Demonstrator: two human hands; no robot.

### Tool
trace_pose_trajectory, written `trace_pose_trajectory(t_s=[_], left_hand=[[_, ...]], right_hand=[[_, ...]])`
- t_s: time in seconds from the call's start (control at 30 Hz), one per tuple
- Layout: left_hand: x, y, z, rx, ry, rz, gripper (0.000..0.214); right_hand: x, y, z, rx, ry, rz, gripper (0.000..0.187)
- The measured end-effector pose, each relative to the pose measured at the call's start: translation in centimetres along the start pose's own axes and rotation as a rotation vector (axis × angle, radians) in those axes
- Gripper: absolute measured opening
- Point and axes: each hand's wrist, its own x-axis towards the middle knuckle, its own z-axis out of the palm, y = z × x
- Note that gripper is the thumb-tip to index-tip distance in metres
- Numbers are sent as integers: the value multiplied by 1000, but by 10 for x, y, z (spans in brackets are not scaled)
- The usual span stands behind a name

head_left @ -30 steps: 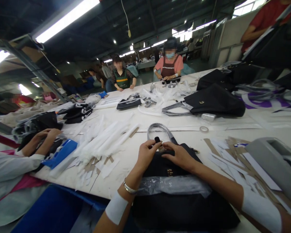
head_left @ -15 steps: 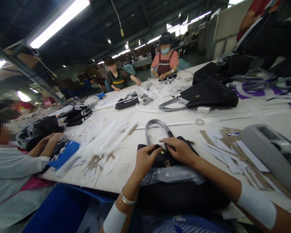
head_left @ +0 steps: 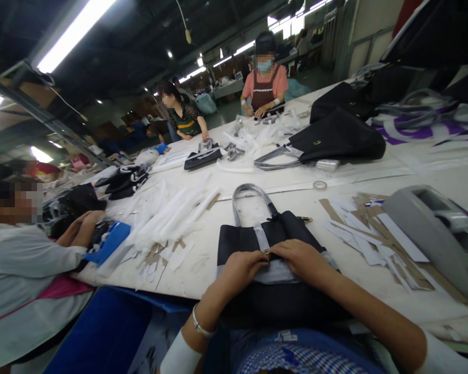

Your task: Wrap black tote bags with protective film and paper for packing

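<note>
A black handbag (head_left: 242, 239) lies on the table edge right before me, its grey plastic-wrapped handle (head_left: 236, 200) standing up at the far side. A pale strip (head_left: 261, 236) runs down the front to a small gold clasp (head_left: 266, 253). On the clasp's left side my left hand (head_left: 242, 267) is closed, fingertips pressed to the metal. From the right, my right hand (head_left: 298, 258) has its fingertips on the same clasp, nearly meeting the left ones. Both thumbs are mostly hidden. Clear plastic film (head_left: 278, 274) shows below the fingers.
Paper and card strips (head_left: 378, 241) lie to the right beside a grey machine (head_left: 432, 234). White foam strips (head_left: 175, 213) are piled to the left. Another black bag (head_left: 339, 140) and a tape roll (head_left: 320, 185) lie beyond. A co-worker (head_left: 27, 270) sits at left; two others work across the table.
The clasp flap, raised between my fingers before, is now down at the bag's front. Both hands have moved slightly lower, uncovering the pale strip. A co-worker across the table reaches to a small black bag.
</note>
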Motion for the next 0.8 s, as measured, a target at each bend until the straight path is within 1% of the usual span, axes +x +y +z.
trace_pose_trajectory(t_s=[0.1, 0.17, 0.23, 0.3, 0.4, 0.5, 0.63, 0.8], left_hand=[[-2, 2, 8, 125, -24, -24, 23], [-3, 4, 13, 161, -17, -40, 24], [-4, 5, 15, 152, -8, -30, 26], [-6, 4, 15, 96, 5, 0, 27], [-10, 3, 13, -11, 44, 6, 27], [-12, 4, 10, -49, 39, -24, 30], [-8, 4, 9, -56, 14, -42, 31], [-7, -1, 16, -19, 52, 5, 23]], right_hand=[[-1, 0, 7, -46, 53, 39, 47], [-2, 0, 9, -50, 83, 54, 43], [-3, 0, 8, -39, 106, 42, 40], [-5, -1, 5, -23, 100, 17, 35], [-11, -7, -2, -44, 59, 31, 27], [-16, -18, -11, -135, -2, 106, 20], [-16, -29, -20, -261, -107, 206, 23], [-13, -31, -24, -273, -183, 222, 24]])
